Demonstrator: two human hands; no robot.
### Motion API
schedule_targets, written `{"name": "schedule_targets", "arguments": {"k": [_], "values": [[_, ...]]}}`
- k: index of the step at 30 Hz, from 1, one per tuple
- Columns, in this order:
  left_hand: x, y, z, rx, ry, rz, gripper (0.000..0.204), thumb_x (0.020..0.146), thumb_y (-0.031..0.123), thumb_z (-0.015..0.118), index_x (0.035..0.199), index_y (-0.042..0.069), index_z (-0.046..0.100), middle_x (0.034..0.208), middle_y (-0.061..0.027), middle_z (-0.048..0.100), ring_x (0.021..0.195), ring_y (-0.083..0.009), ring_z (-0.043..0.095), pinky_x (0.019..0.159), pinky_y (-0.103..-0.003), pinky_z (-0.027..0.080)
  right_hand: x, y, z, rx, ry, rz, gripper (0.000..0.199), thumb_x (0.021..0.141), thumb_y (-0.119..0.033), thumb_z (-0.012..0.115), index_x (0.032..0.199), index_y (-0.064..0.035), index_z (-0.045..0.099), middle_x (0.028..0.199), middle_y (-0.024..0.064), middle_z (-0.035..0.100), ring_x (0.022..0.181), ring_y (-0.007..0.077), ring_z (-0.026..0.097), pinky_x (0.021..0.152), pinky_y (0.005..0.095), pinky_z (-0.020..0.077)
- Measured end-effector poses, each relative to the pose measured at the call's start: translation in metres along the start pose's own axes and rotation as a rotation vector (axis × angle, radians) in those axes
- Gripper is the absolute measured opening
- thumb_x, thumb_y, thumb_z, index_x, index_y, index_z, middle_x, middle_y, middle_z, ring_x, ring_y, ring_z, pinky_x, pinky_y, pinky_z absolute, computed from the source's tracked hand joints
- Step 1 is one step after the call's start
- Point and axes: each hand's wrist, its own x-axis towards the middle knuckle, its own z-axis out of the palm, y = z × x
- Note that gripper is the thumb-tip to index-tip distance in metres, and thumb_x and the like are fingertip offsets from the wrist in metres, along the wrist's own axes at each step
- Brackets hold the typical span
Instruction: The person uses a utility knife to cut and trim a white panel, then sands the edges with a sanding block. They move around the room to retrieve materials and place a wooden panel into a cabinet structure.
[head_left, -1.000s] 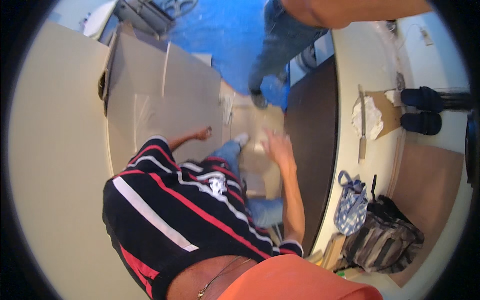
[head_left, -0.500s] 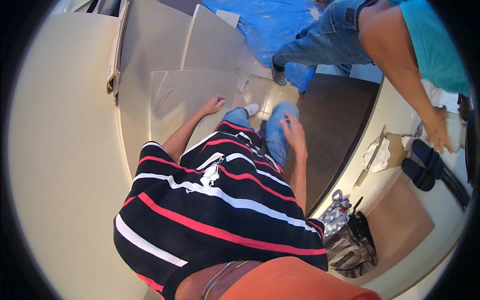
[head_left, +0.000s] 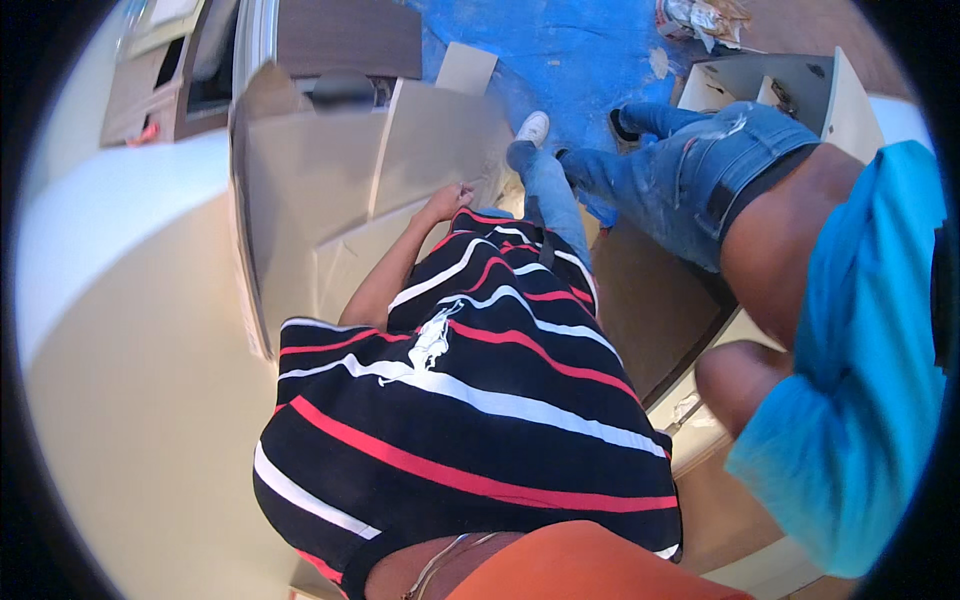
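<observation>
My left hand (head_left: 448, 201) hangs at waist height in front of my striped shirt (head_left: 470, 350), its fingers curled in and nothing visible in them. Beyond it lean pale flat panels (head_left: 425, 140), and I see no contact between hand and panel. My right hand is out of sight, with the shirt covering that side. One of my legs is stretched forward, its white shoe (head_left: 534, 128) on the blue sheet (head_left: 570, 50).
At my right, close by, a person in a turquoise shirt (head_left: 870, 330) and jeans bends over. A dark brown panel (head_left: 655, 300) lies between us. An open cabinet box (head_left: 830, 90) stands beyond that person. A large cream panel (head_left: 140, 330) fills my left side.
I have stepped forward onto the blue sheet. My right hand has dropped from view, and my left is lower against the shirt. The other person now appears nearer and covers the slippers.
</observation>
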Motion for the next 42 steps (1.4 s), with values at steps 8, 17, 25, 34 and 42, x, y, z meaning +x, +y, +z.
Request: {"name": "schedule_targets", "arguments": {"k": [8, 17, 25, 34, 42], "values": [[0.139, 0.110, -0.150, -0.134, 0.236, 0.131, 0.038, 0.098, 0.025, 0.057, 0.124, -0.001, 0.065, 0.119, -0.0222, 0.069, 0.109, -0.0346, 0.067, 0.096, -0.042, 0.052, 0.038, -0.150, 0.059, -0.128, -0.015, -0.101, 0.050, 0.093, -0.017, 0.068, 0.139, -0.0051, 0.054, 0.101, 0.0071, 0.068, 0.088, 0.0134, 0.067, 0.067, 0.0258, 0.0511], [0.263, 0.202, -0.284, -0.010, 0.431, 0.203, 0.034, 0.095, 0.023, 0.059, 0.121, 0.002, 0.067, 0.120, -0.0202, 0.067, 0.117, -0.0327, 0.060, 0.102, -0.041, 0.046, 0.120, -0.409, 0.120, -0.065, -0.027, -0.351, 0.052, 0.091, -0.015, 0.069, 0.140, -0.0047, 0.054, 0.101, 0.0073, 0.068, 0.088, 0.0138, 0.067, 0.066, 0.0260, 0.0513], [0.459, 0.233, -0.442, 0.026, 0.451, 0.219, 0.036, 0.093, 0.025, 0.061, 0.120, 0.001, 0.066, 0.117, -0.0218, 0.069, 0.113, -0.0357, 0.063, 0.100, -0.043, 0.048, 0.200, -0.563, 0.174, -0.028, 0.032, -0.274, 0.053, 0.090, -0.013, 0.070, 0.140, -0.0043, 0.054, 0.101, 0.0075, 0.068, 0.088, 0.0141, 0.067, 0.066, 0.0263, 0.0515], [0.572, 0.371, -0.585, -0.010, 0.249, 0.241, 0.035, 0.095, 0.023, 0.059, 0.122, 0.003, 0.065, 0.118, -0.0204, 0.070, 0.109, -0.0349, 0.067, 0.097, -0.043, 0.051, 0.231, -0.705, 0.215, 0.066, 0.144, -0.131, 0.055, 0.088, -0.011, 0.071, 0.140, -0.0039, 0.053, 0.100, 0.0077, 0.068, 0.088, 0.0144, 0.066, 0.065, 0.0265, 0.0517], [0.735, 0.502, -0.591, 0.435, -0.276, 0.460, 0.043, 0.093, 0.027, 0.058, 0.126, 0.001, 0.063, 0.112, -0.0216, 0.071, 0.106, -0.0383, 0.067, 0.094, -0.046, 0.051, 0.350, -0.893, 0.191, 0.083, 0.180, -0.093, 0.057, 0.087, -0.009, 0.072, 0.140, -0.0035, 0.053, 0.100, 0.0079, 0.068, 0.088, 0.0147, 0.066, 0.064, 0.0268, 0.0519]]}}
